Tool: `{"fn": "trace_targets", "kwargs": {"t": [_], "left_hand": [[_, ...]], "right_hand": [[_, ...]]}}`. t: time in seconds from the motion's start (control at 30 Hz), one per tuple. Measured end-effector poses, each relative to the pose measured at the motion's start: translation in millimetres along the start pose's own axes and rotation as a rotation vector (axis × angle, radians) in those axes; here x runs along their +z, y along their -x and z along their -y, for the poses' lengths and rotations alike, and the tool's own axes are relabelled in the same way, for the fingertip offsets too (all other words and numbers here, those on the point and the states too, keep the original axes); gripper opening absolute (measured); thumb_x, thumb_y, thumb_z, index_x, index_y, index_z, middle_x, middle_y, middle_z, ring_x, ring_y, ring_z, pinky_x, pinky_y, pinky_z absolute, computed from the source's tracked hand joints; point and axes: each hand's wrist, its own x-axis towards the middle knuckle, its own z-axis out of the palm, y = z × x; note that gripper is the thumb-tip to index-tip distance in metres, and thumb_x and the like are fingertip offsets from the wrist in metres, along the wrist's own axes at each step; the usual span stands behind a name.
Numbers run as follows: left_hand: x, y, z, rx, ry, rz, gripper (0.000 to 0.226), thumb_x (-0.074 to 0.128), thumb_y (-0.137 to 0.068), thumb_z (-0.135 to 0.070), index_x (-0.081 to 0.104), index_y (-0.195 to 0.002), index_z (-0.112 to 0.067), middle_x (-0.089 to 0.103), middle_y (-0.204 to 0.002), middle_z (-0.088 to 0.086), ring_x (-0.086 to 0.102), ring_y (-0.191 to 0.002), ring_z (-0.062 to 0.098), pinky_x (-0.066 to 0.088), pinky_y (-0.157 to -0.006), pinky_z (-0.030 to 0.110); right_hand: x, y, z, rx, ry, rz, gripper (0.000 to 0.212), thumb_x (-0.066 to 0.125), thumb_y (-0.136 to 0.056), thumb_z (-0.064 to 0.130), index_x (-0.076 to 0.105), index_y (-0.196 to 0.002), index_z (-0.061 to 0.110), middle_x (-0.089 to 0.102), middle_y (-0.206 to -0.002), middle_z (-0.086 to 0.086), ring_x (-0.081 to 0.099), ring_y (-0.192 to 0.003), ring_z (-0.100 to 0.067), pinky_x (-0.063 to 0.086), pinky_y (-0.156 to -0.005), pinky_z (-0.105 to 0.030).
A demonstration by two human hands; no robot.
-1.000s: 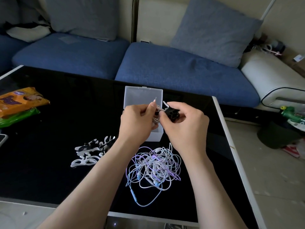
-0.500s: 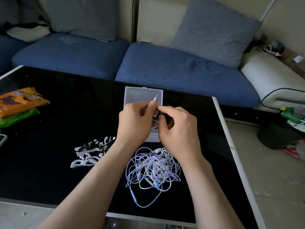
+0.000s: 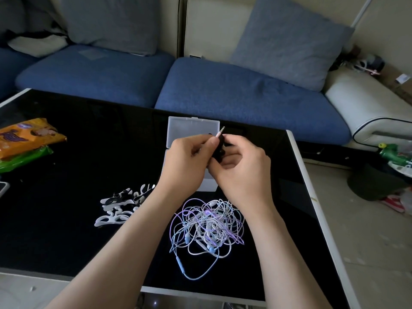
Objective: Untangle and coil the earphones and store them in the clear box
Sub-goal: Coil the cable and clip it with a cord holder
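My left hand (image 3: 188, 161) and my right hand (image 3: 242, 168) meet above the open clear box (image 3: 191, 128) at the far middle of the black table. The left hand pinches an earphone cable whose metal jack plug (image 3: 220, 131) sticks up past its fingertips. The right hand's fingers curl round a small black winder (image 3: 219, 152) pressed against that cable; most of it is hidden between the hands. A tangled heap of purple, white and blue earphones (image 3: 207, 226) lies on the table near me, between my forearms.
Several white and black cable winders (image 3: 122, 204) lie left of the heap. Orange and green snack packets (image 3: 24, 139) sit at the table's left edge, a phone corner (image 3: 3, 188) below them. A blue sofa with cushions stands behind; clutter lies on the floor right.
My right hand has closed in on the left, and the black winder that showed beside it a second ago is now mostly hidden between the fingers. The heap has not moved.
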Motion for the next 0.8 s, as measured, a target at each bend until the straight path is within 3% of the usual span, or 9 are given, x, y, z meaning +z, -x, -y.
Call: {"fn": "trace_targets", "kwargs": {"t": [0.03,0.13,0.2,0.27,0.33,0.43,0.57,0.67,0.8], "left_hand": [[-0.4,-0.3,-1.8,-0.031,0.077,-0.006,0.024,0.06,-0.108,-0.03,0.082,-0.107,-0.02,0.081,-0.092,-0.001,0.078,-0.092,0.021,0.063,-0.086,0.043],[-1.0,1.3,-10.4,-0.119,0.232,-0.04,0.026,0.059,-0.109,-0.026,0.082,-0.108,-0.014,0.08,-0.085,-0.006,0.073,-0.077,0.001,0.055,-0.07,0.016],[-1.1,3.4,-13.7,-0.165,0.292,-0.043,0.026,0.059,-0.108,-0.025,0.082,-0.107,-0.014,0.077,-0.077,-0.01,0.069,-0.07,-0.003,0.051,-0.065,0.011],[-2.8,3.6,-14.5,-0.211,0.311,-0.038,0.026,0.06,-0.108,-0.029,0.083,-0.104,-0.017,0.072,-0.07,-0.013,0.066,-0.067,-0.003,0.055,-0.066,0.015],[-5.4,3.7,-14.4,-0.271,0.322,-0.021,0.024,0.062,-0.106,-0.033,0.083,-0.104,-0.022,0.066,-0.063,-0.015,0.063,-0.062,0.0,0.059,-0.079,0.029],[-8.8,2.2,-15.1,-0.366,0.375,-0.025,0.02,0.065,-0.104,-0.031,0.084,-0.103,-0.024,0.066,-0.066,-0.005,0.059,-0.062,0.01,0.062,-0.091,0.044],[-12.6,0.1,-15.3,-0.346,0.253,-0.002,0.031,0.059,-0.104,-0.021,0.078,-0.082,-0.009,0.057,-0.062,0.005,0.053,-0.065,0.019,0.061,-0.082,0.044],[-15.0,-0.7,-14.3,-0.331,0.136,0.037,0.046,0.052,-0.1,-0.019,0.065,-0.056,-0.017,0.058,-0.057,0.003,0.056,-0.063,0.019,0.063,-0.09,0.053],[-17.1,-1.6,-14.4,-0.314,0.04,0.089,0.042,0.05,-0.097,-0.029,0.069,-0.061,-0.019,0.067,-0.06,0.0,0.063,-0.062,0.017,0.063,-0.092,0.054]], "right_hand": [[0.4,0.0,1.4,-0.014,-0.014,0.019,0.035,0.088,-0.084,0.013,0.079,-0.117,0.021,0.07,-0.075,0.019,0.07,-0.067,0.001,0.051,-0.062,-0.009],[1.5,-0.2,2.1,-0.077,-0.009,0.024,0.04,0.088,-0.083,0.011,0.079,-0.12,0.025,0.072,-0.083,0.015,0.069,-0.072,-0.007,0.05,-0.065,-0.012],[2.8,-0.9,1.6,-0.105,0.006,0.012,0.04,0.087,-0.084,0.013,0.079,-0.121,0.027,0.072,-0.086,0.012,0.069,-0.073,-0.01,0.051,-0.066,-0.014],[4.2,-1.6,-0.6,-0.148,0.046,-0.001,0.039,0.085,-0.087,0.015,0.078,-0.123,0.026,0.071,-0.088,0.008,0.069,-0.076,-0.012,0.055,-0.07,-0.021],[5.4,-2.4,-4.7,-0.189,0.091,-0.001,0.041,0.083,-0.091,0.017,0.076,-0.13,0.022,0.068,-0.093,0.003,0.067,-0.082,-0.012,0.056,-0.077,-0.028],[7.1,-2.4,-12.7,-0.23,0.198,0.035,0.048,0.078,-0.097,0.023,0.067,-0.144,0.021,0.064,-0.101,0.0,0.061,-0.096,-0.02,0.052,-0.086,-0.034],[9.1,2.6,-17.1,-0.276,0.307,0.061,0.051,0.076,-0.1,0.026,0.063,-0.149,0.024,0.051,-0.118,-0.002,0.047,-0.109,-0.022,0.044,-0.095,-0.028],[9.4,3.7,-18.2,-0.277,0.33,0.076,0.05,0.078,-0.098,0.026,0.065,-0.146,0.023,0.044,-0.137,-0.006,0.05,-0.117,-0.026,0.045,-0.101,-0.028],[8.8,3.1,-16.9,-0.253,0.302,0.127,0.049,0.076,-0.099,0.023,0.064,-0.146,0.017,0.044,-0.149,-0.006,0.057,-0.127,-0.025,0.054,-0.103,-0.036]]}}
